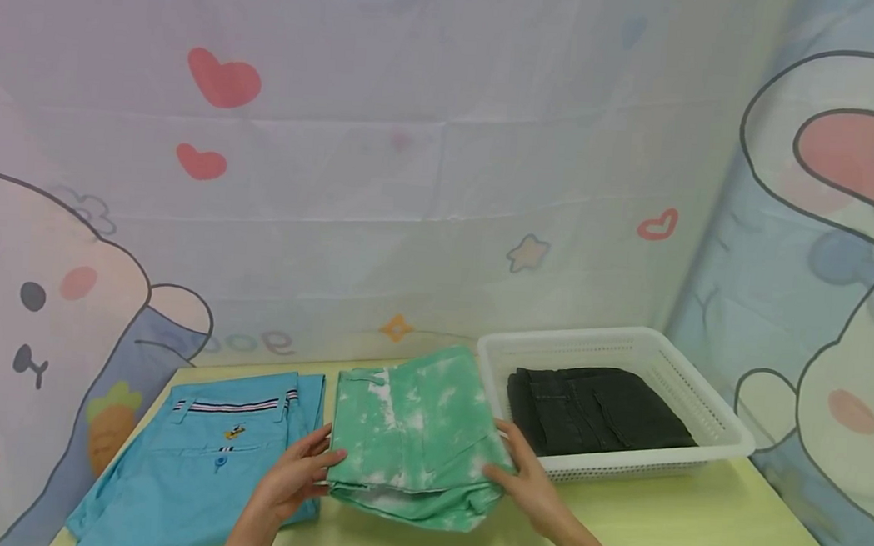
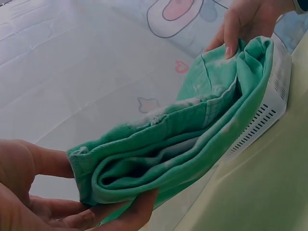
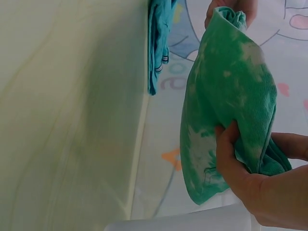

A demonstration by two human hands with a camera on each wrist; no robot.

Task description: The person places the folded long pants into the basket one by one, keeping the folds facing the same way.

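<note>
Both hands hold up a folded pair of green tie-dye pants [image 1: 416, 430] above the table, one at each side. The left hand [image 1: 295, 473] grips the left edge, thumb on top and fingers beneath, as the left wrist view shows. At the opposite edge the right hand [image 1: 529, 483] pinches the folded layers between thumb and fingers. Rolled layers of the green cloth [image 2: 159, 154] face the left wrist camera. In the right wrist view the pants [image 3: 231, 96] hang tilted, with pale bleached patches.
Folded blue pants [image 1: 208, 459] with a striped waistband lie on the table's left. A white plastic basket [image 1: 707, 398] stands at the right, holding folded black pants [image 1: 594, 412]. The yellow-green table [image 1: 707, 532] meets a printed curtain [image 1: 413, 180] behind.
</note>
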